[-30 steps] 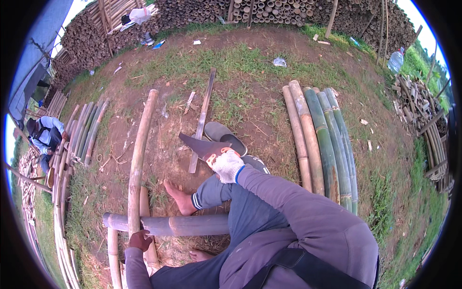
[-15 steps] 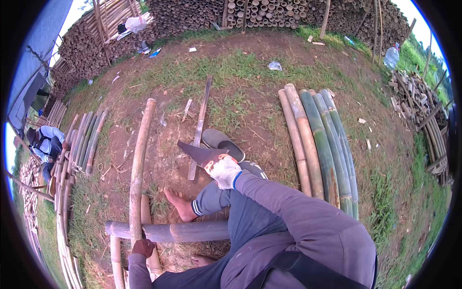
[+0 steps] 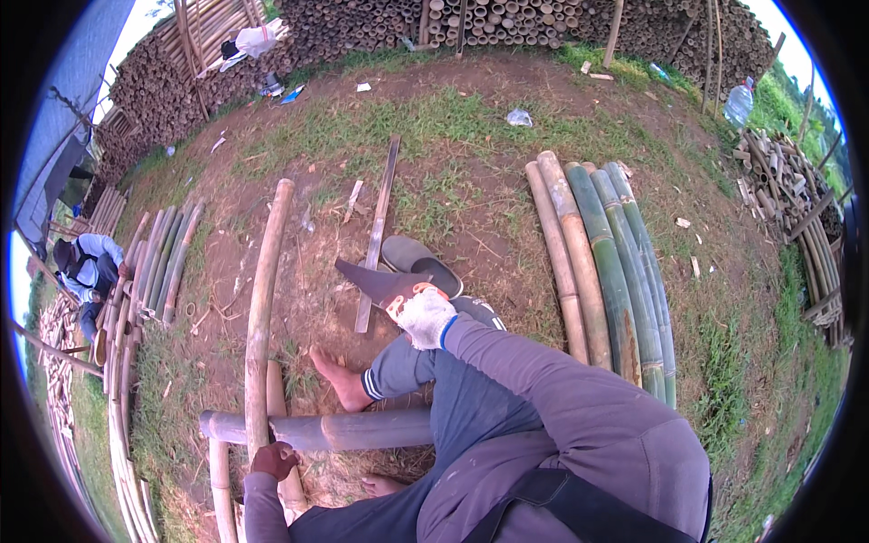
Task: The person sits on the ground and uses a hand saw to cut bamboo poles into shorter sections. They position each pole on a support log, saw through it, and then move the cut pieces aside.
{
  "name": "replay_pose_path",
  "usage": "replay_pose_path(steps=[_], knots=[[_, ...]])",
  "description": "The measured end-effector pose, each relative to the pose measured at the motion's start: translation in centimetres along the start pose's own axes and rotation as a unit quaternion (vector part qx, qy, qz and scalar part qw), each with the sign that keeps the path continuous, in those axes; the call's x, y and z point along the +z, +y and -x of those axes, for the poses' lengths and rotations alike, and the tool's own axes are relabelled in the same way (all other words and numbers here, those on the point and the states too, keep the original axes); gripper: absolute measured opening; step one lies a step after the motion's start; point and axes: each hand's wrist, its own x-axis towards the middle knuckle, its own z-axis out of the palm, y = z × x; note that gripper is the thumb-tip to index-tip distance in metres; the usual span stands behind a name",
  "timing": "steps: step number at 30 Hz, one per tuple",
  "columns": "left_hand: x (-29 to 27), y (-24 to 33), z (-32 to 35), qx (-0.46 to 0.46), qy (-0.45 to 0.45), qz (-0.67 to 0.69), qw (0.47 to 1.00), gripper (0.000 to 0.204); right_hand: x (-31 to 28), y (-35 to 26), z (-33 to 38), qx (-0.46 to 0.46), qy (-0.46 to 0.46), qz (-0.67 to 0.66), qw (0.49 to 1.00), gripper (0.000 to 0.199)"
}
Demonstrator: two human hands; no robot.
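In my right hand [image 3: 425, 319], which wears a white knit glove, is a hand saw [image 3: 378, 283] with an orange handle. Its dark, tapering blade points left, above the ground and over part of a long flat strip [image 3: 381, 222]. My bare left hand [image 3: 273, 460] is closed at the near end of a long pale bamboo pole [image 3: 267, 299]. That pole stretches away from me and rests across a thick, dark bamboo log [image 3: 362, 432], which lies crosswise in front of my body. The saw blade is well apart from the pole.
Several green and tan bamboo poles [image 3: 602, 262] lie side by side at my right. A pair of dark clogs [image 3: 421, 262] sits just beyond the saw. Another person [image 3: 88, 271] sits among bamboo at far left. Large stacks of cut bamboo [image 3: 507, 23] line the back.
My left hand has turned slightly at the pole's near end. The saw and my right hand keep almost the same place; the view has shifted a little.
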Motion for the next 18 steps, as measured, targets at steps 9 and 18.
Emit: replay_pose_path(steps=[9,18], knots=[[-0.18,0.1,-0.03,0.0,-0.002,-0.004,1.0,0.049,0.9,0.24,-0.21,-0.009,-0.005,-0.012,1.0,0.061],[-0.09,-0.36,-0.07,0.001,0.004,-0.006,1.0,0.049,0.28,0.14,-0.22,-0.011,-0.021,-0.004,1.0,0.063]])
